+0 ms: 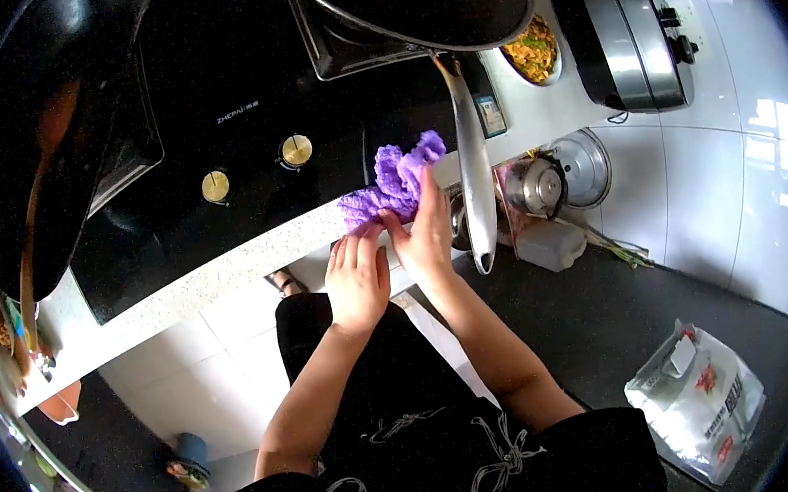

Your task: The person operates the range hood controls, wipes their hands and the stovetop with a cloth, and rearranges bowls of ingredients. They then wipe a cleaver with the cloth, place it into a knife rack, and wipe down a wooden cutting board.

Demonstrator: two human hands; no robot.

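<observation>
At front edge of desk (219,282) | purple cloth (393,182) clamped between thumb and fingers of right grip (423,239) | left grip (358,282) touching cloth's near edge, closure cannot be told

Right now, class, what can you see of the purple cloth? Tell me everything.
The purple cloth looks soft, with a bumpy, textured surface. It is bunched and crumpled, its upper part in ruffled folds. It shows against the black cooktop and the pale counter edge; whether it rests there is unclear. The right hand grips it; the left hand is at its lower edge.
</observation>
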